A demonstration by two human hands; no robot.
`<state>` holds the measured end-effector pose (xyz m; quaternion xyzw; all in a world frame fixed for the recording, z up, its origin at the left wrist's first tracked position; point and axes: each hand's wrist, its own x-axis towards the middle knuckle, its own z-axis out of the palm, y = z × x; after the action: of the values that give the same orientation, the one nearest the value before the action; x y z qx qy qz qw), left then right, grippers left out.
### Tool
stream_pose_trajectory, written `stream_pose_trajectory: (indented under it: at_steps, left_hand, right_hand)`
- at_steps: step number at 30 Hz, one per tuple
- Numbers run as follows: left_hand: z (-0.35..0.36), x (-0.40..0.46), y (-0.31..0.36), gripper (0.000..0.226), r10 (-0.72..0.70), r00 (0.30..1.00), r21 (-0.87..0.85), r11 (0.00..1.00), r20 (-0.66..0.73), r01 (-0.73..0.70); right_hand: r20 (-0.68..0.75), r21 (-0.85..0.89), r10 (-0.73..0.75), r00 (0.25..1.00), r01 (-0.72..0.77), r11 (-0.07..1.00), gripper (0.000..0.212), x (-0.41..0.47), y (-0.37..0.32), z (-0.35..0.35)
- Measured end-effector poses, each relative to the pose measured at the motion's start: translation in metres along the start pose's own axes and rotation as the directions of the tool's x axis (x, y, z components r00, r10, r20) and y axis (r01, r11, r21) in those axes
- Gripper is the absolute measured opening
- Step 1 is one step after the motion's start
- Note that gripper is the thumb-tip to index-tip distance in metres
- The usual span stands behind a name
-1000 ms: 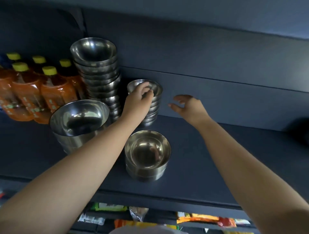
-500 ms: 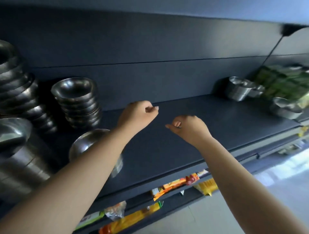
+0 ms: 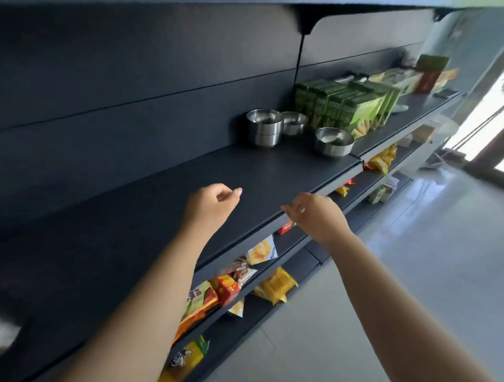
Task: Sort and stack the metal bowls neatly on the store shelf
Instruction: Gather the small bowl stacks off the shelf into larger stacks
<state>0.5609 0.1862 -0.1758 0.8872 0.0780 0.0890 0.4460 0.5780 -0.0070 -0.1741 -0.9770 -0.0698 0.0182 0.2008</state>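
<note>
Metal bowls stand far along the dark shelf (image 3: 191, 185): a short stack of bowls (image 3: 265, 127) near the back wall, a smaller bowl (image 3: 294, 123) just right of it, and a single wide bowl (image 3: 333, 141) near the front edge. My left hand (image 3: 211, 205) hovers over the bare shelf with fingers loosely curled, holding nothing. Over the shelf's front edge, my right hand (image 3: 316, 212) is also loosely curled and empty. Both hands are well short of the bowls. The tall stacks seen earlier are out of view to the left.
Green cartons (image 3: 346, 106) stand right behind the bowls, with more boxes (image 3: 425, 76) farther along. Lower shelves hold snack packets (image 3: 226, 286) in yellow, orange and red. Pale floor (image 3: 409, 272) lies to the right, and a shelf (image 3: 245, 2) hangs overhead.
My view has swung right, away from the tall bowl stacks and bottles. My left hand let go of the small stack; both empty hands moved right along the shelf.
</note>
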Motion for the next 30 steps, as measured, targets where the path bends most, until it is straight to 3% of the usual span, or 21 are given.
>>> stream_pose_trajectory:
  at_steps: [12,21,30]
  left_hand:
    - [0.134,0.027,0.071,0.027,0.036,0.992,-0.110,0.994,0.122,-0.022]
    - [0.198,0.102,0.088,0.026,-0.066,0.983,-0.286,0.951,0.171,0.114]
    - [0.248,0.188,0.101,0.027,-0.181,0.962,-0.355,0.902,0.202,0.244]
  right_hand:
    - [-0.034,0.129,0.190,0.981,-0.184,0.974,0.030,0.028,0.128,-0.039]
    - [-0.006,0.149,0.249,0.968,-0.245,0.958,0.030,0.106,0.182,-0.056]
    - [0.032,0.319,0.326,0.945,-0.319,0.893,0.034,0.218,0.217,-0.073]
